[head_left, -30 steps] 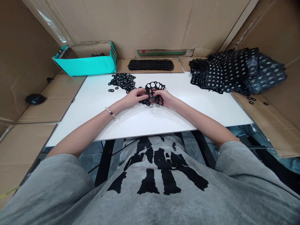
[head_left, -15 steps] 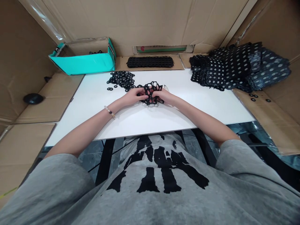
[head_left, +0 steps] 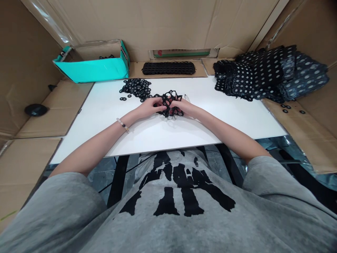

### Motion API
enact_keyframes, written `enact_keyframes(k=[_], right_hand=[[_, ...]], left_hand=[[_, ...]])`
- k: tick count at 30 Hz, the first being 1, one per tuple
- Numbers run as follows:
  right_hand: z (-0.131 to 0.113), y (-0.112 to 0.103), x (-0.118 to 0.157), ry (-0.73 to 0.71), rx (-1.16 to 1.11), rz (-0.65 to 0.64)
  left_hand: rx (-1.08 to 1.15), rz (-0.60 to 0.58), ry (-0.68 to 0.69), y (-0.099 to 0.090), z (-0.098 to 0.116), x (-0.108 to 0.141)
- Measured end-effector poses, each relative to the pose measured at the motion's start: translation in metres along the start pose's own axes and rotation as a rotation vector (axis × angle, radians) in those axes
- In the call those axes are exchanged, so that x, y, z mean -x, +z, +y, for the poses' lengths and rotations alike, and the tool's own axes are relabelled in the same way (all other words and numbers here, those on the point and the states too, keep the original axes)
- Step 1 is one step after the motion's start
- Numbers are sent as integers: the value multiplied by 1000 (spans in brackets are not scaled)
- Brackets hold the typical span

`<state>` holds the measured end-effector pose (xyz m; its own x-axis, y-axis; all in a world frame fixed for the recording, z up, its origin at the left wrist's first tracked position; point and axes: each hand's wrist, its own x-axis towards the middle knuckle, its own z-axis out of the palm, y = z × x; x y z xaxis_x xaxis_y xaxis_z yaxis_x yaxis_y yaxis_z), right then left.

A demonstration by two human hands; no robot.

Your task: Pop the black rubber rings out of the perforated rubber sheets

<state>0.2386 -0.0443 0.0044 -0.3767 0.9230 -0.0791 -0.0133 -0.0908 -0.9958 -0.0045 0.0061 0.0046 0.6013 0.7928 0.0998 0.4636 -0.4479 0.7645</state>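
Note:
Over the middle of the white table [head_left: 147, 135], a black openwork piece with round holes [head_left: 170, 95] is held between both hands. My left hand [head_left: 149, 108] grips its left side, thumb and fingers pressed round it. On its right side my right hand [head_left: 182, 105] is closed on it, with the thumb on top and some fingertips showing through the holes. A pile of small black rings [head_left: 137, 88] lies just beyond my left hand. Whether a ring is between my fingers is too small to tell.
A turquoise-fronted box [head_left: 94, 68] stands at the back left. Near the back wall lies a flat black mesh stack [head_left: 168, 68]. Black dotted sheets [head_left: 263, 72] are heaped at the back right. A round black object [head_left: 36, 110] rests on cardboard at the left.
The view has shifted very slightly. My right hand and its thumb have moved a little on the openwork piece; both hands still hold it.

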Motion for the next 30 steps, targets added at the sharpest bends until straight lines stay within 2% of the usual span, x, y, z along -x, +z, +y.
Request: enact_keyframes(k=[11, 18, 30], right_hand=[[-12, 4, 8, 20, 20, 23], [-15, 0, 7, -22, 62, -81], [-19, 0, 7, -35, 61, -143]], left_hand=[[-7, 1, -3, 0, 2, 1], [-28, 4, 7, 1, 0, 1], [-109, 11, 40, 1, -4, 1]])
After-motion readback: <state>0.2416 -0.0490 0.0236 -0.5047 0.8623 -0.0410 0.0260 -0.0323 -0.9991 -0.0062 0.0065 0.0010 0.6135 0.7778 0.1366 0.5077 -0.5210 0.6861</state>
